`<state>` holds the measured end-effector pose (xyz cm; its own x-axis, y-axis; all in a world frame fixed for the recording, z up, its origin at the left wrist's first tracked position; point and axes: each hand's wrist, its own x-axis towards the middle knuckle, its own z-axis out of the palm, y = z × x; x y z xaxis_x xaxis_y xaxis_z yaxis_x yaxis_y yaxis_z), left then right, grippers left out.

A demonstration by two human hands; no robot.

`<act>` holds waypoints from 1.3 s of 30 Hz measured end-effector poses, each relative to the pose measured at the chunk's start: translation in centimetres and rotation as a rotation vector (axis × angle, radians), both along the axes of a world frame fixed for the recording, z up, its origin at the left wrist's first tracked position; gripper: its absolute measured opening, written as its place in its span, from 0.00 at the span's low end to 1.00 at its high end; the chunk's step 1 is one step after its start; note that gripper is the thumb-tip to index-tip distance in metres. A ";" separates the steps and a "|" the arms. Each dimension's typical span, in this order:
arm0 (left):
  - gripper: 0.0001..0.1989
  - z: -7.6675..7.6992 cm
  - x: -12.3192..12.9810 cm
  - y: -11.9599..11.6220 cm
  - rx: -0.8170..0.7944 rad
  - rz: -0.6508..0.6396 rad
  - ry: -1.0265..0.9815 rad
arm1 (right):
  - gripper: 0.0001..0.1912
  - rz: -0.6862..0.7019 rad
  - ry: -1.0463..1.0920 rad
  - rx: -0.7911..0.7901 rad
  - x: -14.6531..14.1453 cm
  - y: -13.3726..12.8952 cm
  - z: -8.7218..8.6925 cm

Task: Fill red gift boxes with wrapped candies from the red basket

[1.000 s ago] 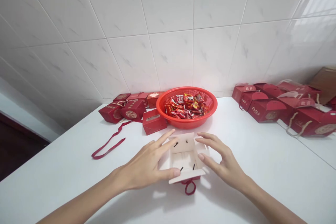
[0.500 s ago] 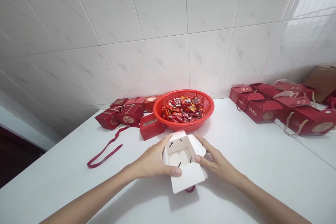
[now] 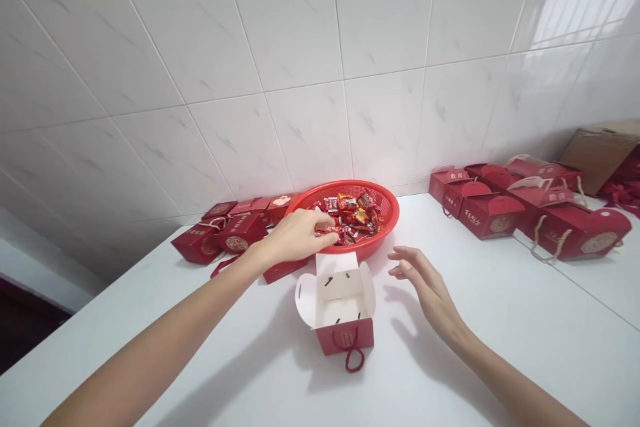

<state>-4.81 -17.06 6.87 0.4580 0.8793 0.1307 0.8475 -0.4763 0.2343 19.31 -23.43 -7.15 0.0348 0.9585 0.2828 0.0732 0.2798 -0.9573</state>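
Box (image 3: 343, 290) sits nearer me than my left grip (image 3: 297, 235), hold unclear, beside my loosely parted right grip (image 3: 425, 283); red outside, white inside.

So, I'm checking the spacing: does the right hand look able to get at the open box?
Probably yes: the right hand, seemingly empty, hovers beside the open box, with nothing visible standing between them.

At the left hand (image 3: 303, 235), shiny plastic candy wrappers (image 3: 359, 216) fill a smooth, glossy plastic basket (image 3: 375, 243). Between the hands, a paperboard box (image 3: 343, 303), matt white inside, carries a textile-looking cord (image 3: 355, 370). Beyond the right hand (image 3: 425, 287), smooth paperboard cartons (image 3: 493, 217); behind everything, glossy tiles (image 3: 385, 127).
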 end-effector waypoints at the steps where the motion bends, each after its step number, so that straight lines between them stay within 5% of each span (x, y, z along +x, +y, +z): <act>1: 0.12 -0.2 0.8 1.5 0.005 0.029 0.027 | 0.22 0.009 -0.005 -0.008 -0.1 -0.1 -0.2; 10: 0.06 -4.4 7.2 13.2 -0.120 0.216 0.109 | 0.18 0.101 -0.191 0.003 -1.1 -1.1 -1.2; 18: 0.09 -7.1 8.3 15.9 -0.269 0.188 -0.127 | 0.10 0.008 -0.312 0.228 -0.9 -0.7 -1.1; 24: 0.11 -4.4 6.5 14.1 -0.306 0.066 -0.371 | 0.15 0.006 -0.225 0.085 -0.4 -0.8 -0.5; 30: 0.22 -1.8 6.2 8.4 -0.495 -0.226 -0.775 | 0.23 0.034 0.036 0.000 0.1 -0.6 -0.2; 35: 0.13 -2.1 7.5 2.3 -0.574 -0.450 -0.442 | 0.25 0.091 0.176 0.022 0.1 -0.9 0.8; 39: 0.11 -2.4 7.9 1.2 -0.550 -0.544 -0.238 | 0.22 0.117 0.146 -0.031 0.0 -1.0 1.1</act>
